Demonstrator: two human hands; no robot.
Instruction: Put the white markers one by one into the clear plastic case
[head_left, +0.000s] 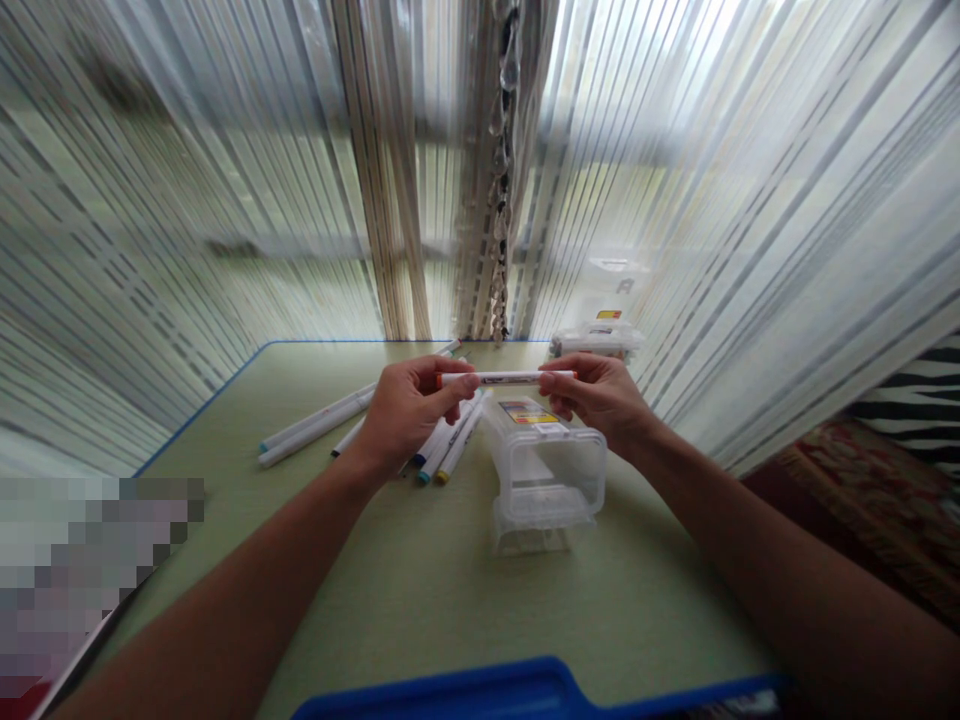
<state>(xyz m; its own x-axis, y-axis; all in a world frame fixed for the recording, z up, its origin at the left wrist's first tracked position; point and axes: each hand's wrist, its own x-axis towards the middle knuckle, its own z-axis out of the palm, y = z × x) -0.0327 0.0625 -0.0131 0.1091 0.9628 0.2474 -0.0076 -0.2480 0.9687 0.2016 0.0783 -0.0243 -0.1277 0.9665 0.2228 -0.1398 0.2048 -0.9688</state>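
A white marker (510, 378) with orange ends is held level between both hands, above the table. My left hand (409, 405) pinches its left end between thumb and fingers. The right end is gripped the same way by my right hand (596, 392). Just below the marker lies a clear plastic box (551, 475) on its side, its open mouth toward me and a yellow and red label on top. Several white markers (454, 440) with coloured ends lie loose under and beside my left hand, some partly hidden by it.
The light green table (420, 600) has a blue edge, with a blue raised piece (450, 695) at the front. A second clear container (598, 340) stands at the back, right of centre. String curtains (420, 170) hang behind the table. A blurred-out flat item (82, 590) sits at the left.
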